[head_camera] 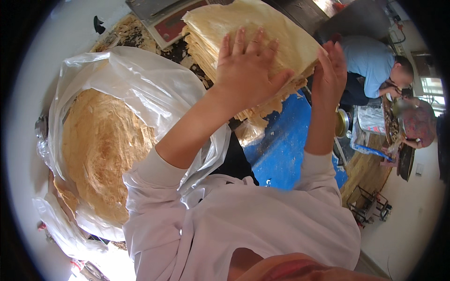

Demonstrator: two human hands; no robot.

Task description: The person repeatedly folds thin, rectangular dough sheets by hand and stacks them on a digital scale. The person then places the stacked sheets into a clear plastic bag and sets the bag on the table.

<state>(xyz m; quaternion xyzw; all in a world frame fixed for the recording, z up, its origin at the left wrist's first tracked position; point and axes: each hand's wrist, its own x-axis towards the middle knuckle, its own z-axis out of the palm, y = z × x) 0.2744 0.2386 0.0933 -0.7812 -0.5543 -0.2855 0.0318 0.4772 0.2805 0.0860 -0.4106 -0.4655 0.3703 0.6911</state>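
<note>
A thick stack of thin, pale flatbread sheets (260, 21) lies before me, with ragged layers along its near edge. My left hand (246, 66) rests palm down on top of it, fingers spread. Upright against the stack's right edge is my right hand (329, 70), its palm turned toward the sheets and nothing seen in its grasp. To my left, a large round pile of browned flatbread (105, 151) sits inside an opened clear plastic bag (140, 73), whose loose film reaches under my left forearm.
A scale with a red panel (172, 30) stands partly behind the stack, among scattered flatbread crumbs (137, 35). Below the stack is a blue surface (281, 147). At right, a person in a blue shirt (369, 63) bends over beside another person (418, 123). A metal-framed cart (369, 205) stands lower right.
</note>
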